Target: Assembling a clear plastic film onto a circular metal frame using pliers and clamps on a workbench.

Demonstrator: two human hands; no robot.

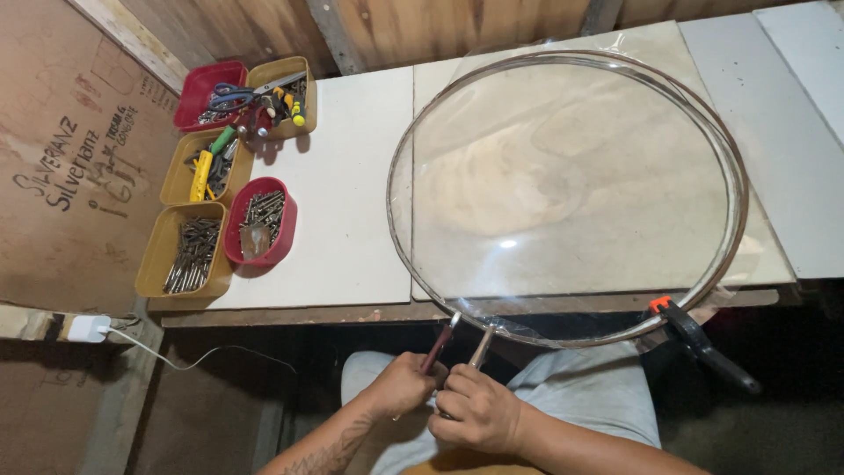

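Hoop [737,167] with clear film stretched across it lies on the table [352,176], its near rim overhanging. Left hand [400,384] and right hand [475,409] each close on a pliers [440,345] handle at the rim. Likely light, springy; film tears easily, so hold by the rim.

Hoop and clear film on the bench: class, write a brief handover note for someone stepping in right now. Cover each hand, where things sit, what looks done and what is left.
Left hand: grips a dark-handled tool, tip at the hoop's near edge.
Right hand: grips a second tool beside it, also at the rim.
Hoop with clear film lies flat on the bench, near edge overhanging.
Spring clamp pinches the rim at lower right.
Trays of screws and tools sit far left.
Done: film laid, one clamp on.
Left: how far the rim is fastened cannot be told.
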